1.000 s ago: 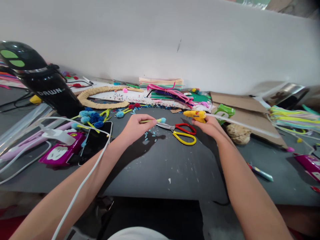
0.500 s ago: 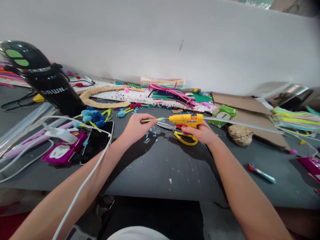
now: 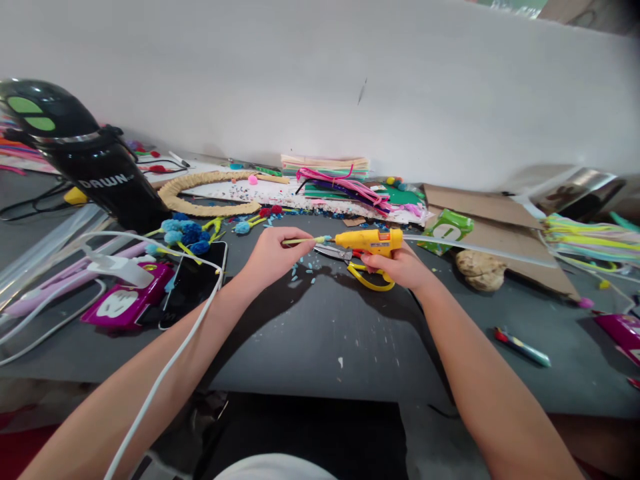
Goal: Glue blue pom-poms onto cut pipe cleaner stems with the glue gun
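Between thumb and fingers, my left hand (image 3: 278, 256) pinches a thin yellow-green pipe cleaner stem (image 3: 300, 241) with a light blue tip. My right hand (image 3: 400, 265) is wrapped around the grip of a yellow hot glue gun (image 3: 367, 240), its nozzle at the stem's blue tip; whether they touch I cannot tell. A clear glue stick (image 3: 450, 243) juts from the gun's back. Beneath the gun lie scissors (image 3: 371, 277) with yellow and red handles, partly covered by my right hand. Small light blue fluff bits (image 3: 303, 270) are scattered under my left hand.
At left stand a black bottle (image 3: 107, 173), a purple power strip (image 3: 125, 303), a phone (image 3: 193, 287) and blue pompom flowers (image 3: 190, 235). A white cable (image 3: 165, 373) crosses my left forearm. Cardboard (image 3: 525, 257), a green packet (image 3: 447, 230) and a cutter knife (image 3: 523, 347) lie right.
The glue gun has shifted slightly left in my right hand, its nozzle nearer the stem's blue tip. My left hand is almost still.
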`<state>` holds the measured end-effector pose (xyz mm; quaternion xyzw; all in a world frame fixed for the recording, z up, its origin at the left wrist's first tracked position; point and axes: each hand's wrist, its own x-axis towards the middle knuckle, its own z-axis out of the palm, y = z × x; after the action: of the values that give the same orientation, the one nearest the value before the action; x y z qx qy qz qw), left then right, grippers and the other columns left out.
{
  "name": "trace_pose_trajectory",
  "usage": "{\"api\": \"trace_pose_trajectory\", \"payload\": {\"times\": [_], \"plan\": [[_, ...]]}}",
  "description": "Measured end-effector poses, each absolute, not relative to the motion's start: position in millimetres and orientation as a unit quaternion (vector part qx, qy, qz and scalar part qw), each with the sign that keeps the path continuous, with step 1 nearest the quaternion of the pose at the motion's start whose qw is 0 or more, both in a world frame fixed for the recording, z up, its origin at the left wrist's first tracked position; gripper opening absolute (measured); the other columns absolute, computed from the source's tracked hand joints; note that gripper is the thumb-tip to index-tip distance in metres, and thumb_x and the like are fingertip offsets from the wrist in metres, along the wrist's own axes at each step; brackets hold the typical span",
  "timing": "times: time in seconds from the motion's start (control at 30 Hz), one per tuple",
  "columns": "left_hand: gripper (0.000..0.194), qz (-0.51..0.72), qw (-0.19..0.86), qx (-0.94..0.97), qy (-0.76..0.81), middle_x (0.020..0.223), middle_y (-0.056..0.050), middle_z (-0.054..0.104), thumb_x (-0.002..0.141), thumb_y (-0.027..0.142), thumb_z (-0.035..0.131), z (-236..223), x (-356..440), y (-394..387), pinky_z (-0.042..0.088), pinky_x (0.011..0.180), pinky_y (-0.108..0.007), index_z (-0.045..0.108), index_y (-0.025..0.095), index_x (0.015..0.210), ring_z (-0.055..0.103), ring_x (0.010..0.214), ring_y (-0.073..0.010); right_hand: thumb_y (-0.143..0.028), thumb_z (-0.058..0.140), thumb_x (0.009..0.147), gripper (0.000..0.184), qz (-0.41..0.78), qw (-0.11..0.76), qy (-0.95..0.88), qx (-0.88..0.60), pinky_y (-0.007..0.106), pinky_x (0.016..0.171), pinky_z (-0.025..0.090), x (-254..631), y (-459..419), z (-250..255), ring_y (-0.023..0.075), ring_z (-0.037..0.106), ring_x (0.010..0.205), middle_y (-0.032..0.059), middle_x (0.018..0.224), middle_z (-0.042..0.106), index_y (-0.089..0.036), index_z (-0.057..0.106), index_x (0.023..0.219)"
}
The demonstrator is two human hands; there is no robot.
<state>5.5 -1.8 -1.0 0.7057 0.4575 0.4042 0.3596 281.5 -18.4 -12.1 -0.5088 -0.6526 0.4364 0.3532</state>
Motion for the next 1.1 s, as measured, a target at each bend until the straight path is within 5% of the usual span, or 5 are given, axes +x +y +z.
{"api": "trace_pose_trajectory", "payload": {"times": [1.1], "plan": [[0.03,0.416,0.371,0.687,0.466,0.077,-0.006,0.073,0.078,0.043,0.07,-2.2,5.0,-2.4,0.045,0.059,-0.023,0.077,0.015,0.083,0.061,0.067,-0.0151,-0.038,0.068,0.078,0.026,0.41,0.326,-0.669,-0.527,0.028,0.053,0.046,284.8,-18.5,-8.6,0.0145,0.054,0.059,0.002,0.081,0.069,-0.021,0.073,0.098]]}}
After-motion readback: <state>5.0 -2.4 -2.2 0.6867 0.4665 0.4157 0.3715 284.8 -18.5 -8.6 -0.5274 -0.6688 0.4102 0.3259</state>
